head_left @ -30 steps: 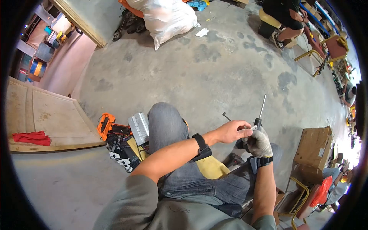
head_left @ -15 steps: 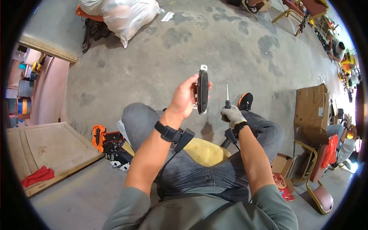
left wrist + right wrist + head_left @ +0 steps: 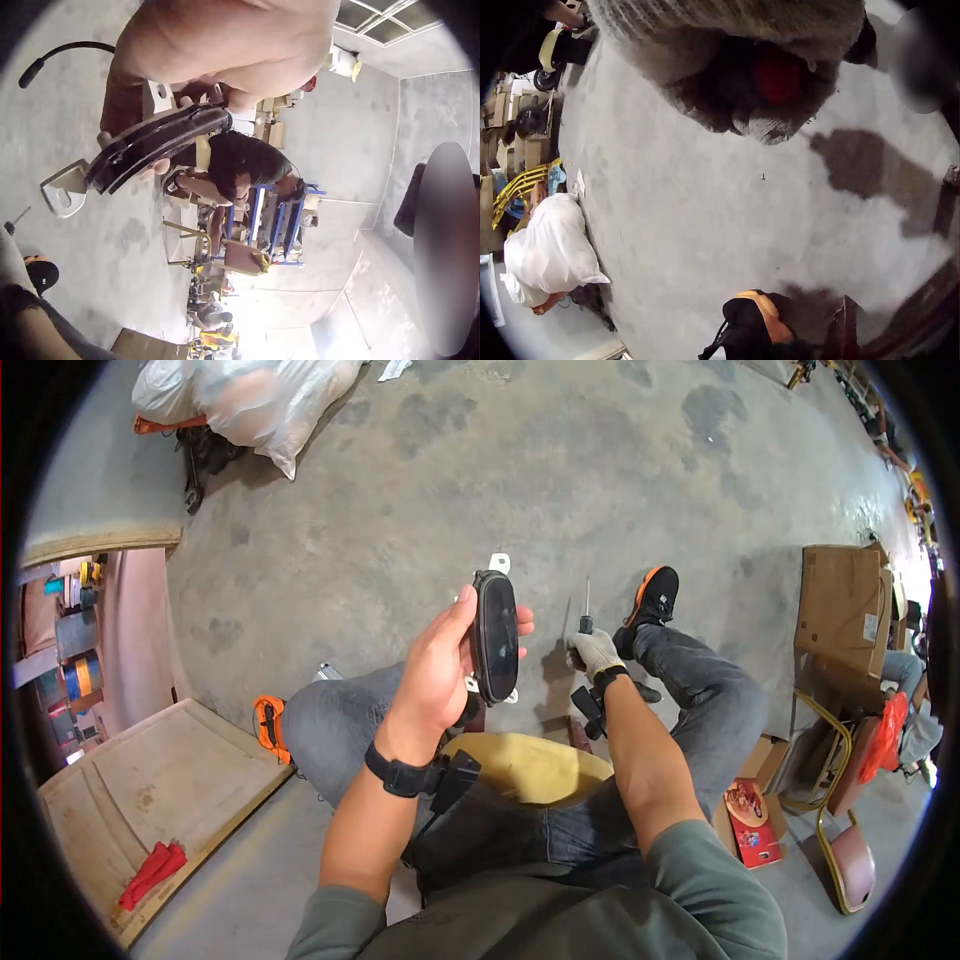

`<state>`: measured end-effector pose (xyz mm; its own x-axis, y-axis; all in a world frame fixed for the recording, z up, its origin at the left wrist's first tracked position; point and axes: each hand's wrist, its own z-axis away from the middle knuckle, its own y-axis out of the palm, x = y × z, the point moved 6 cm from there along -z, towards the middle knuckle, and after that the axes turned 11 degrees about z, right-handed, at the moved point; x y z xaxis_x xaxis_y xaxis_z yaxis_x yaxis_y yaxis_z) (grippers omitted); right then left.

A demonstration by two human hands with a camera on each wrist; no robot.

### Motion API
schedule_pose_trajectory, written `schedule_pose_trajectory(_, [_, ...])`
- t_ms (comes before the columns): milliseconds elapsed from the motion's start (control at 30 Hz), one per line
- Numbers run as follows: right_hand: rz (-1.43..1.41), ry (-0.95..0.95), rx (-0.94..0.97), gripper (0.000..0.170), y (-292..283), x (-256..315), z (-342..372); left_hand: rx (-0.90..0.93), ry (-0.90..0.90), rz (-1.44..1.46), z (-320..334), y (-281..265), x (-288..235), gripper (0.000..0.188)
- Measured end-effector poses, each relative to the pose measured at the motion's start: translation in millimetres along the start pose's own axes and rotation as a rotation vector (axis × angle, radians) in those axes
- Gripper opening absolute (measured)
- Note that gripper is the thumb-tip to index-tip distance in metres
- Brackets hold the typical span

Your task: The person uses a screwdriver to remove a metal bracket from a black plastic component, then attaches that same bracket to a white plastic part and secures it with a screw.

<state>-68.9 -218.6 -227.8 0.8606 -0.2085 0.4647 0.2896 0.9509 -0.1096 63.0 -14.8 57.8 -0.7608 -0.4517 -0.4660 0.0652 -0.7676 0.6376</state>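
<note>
In the head view, my bare left hand (image 3: 435, 660) grips a dark oval panel (image 3: 496, 638) with a glossy face and pale metal bracket tabs at its ends. The thumb lies along its left edge, and fingertips show past its right edge. Seen edge-on in the left wrist view, the curved panel (image 3: 157, 146) has a metal tab (image 3: 66, 189) sticking out. My gloved right hand (image 3: 597, 651) holds a screwdriver (image 3: 587, 622) by its handle, shaft pointing away from me. In the right wrist view the knit glove (image 3: 727, 45) curls around a dark handle with a red part.
A yellow seat (image 3: 525, 765) is between my legs. To the left are a wooden panel (image 3: 130, 800) with a red cloth (image 3: 152, 872) and an orange item (image 3: 268, 725). Cardboard boxes (image 3: 840, 610) and a chair stand at right; a white sack (image 3: 275, 410) lies ahead on the floor.
The hands were together at the screwdriver, then moved apart. The left hand now holds the panel, its glossy face turned more towards me. The head view has shifted.
</note>
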Motion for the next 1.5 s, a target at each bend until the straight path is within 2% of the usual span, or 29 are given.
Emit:
schedule_pose_trajectory(200, [-0.022, -0.018, -0.010, 0.009, 3, 1, -11, -0.014, -0.017, -0.030, -2, -3, 2, 0.053])
schedule_pose_trajectory(267, [-0.080, 0.043, -0.026, 0.009, 2, 8, -5, -0.028, -0.015, -0.043, -4, 0, 0, 0.053])
schedule_pose_trajectory(500, [-0.025, -0.019, -0.026, 0.013, -8, 9, -6, -0.025, 0.085, -0.107, 1, 8, -8, 0.050])
schedule_pose_trajectory(567, [-0.073, -0.012, -0.127, 0.013, -17, 13, -4, -0.014, 0.120, -0.110, 2, 5, -11, 0.049])
schedule_pose_trajectory(600, [0.042, -0.155, -0.080, 0.012, -24, 27, 4, -0.024, 0.103, -0.070, 1, 0, -10, 0.048])
schedule_pose_trajectory(667, [0.000, -0.181, -0.127, 0.013, -39, 55, 27, -0.022, 0.093, -0.018, -1, -7, -7, 0.047])
schedule_pose_trajectory(733, [-0.006, -0.222, -0.159, 0.014, -56, 81, 43, 0.056, 0.094, 0.041, -2, -7, -7, 0.046])
schedule_pose_trajectory(800, [-0.032, -0.256, -0.091, 0.012, -72, 105, 65, 0.104, 0.120, 0.067, 1, -6, -4, 0.046])
schedule_pose_trajectory(867, [0.188, -0.381, -0.022, 0.017, -83, 130, 92, 0.176, 0.139, 0.034, 4, 1, -4, 0.047])
schedule_pose_trajectory(1000, [0.338, -0.530, 0.002, 0.021, -67, 163, 188, 0.263, 0.124, -0.034, 9, 0, 0, 0.049])
schedule_pose_trajectory(1067, [0.404, -0.732, -0.070, 0.028, -55, 177, 246, 0.282, 0.131, -0.104, 10, -1, -1, 0.050])
schedule_pose_trajectory(1100, [0.349, -0.733, -0.080, 0.037, -59, 173, 254, 0.299, 0.123, -0.106, 9, -1, 0, 0.051])
schedule_pose_trajectory(1200, [0.164, -0.649, -0.047, 0.040, -66, 158, 268, 0.353, 0.107, -0.114, 6, -5, 4, 0.051])
schedule_pose_trajectory(1267, [0.142, -0.651, -0.065, 0.038, -70, 151, 274, 0.393, 0.095, -0.122, 4, -4, 6, 0.052])
schedule_pose_trajectory(1333, [-0.093, -0.630, -0.046, 0.032, -76, 140, 270, 0.368, 0.135, -0.096, 8, 0, 5, 0.051])
schedule_pose_trajectory(1367, [-0.109, -0.629, -0.048, 0.032, -81, 138, 268, 0.369, 0.128, -0.109, 6, 0, 7, 0.051])
schedule_pose_trajectory(1500, [-0.289, -0.581, 0.056, 0.032, -94, 135, 259, 0.371, 0.079, -0.112, -4, -5, 11, 0.052])
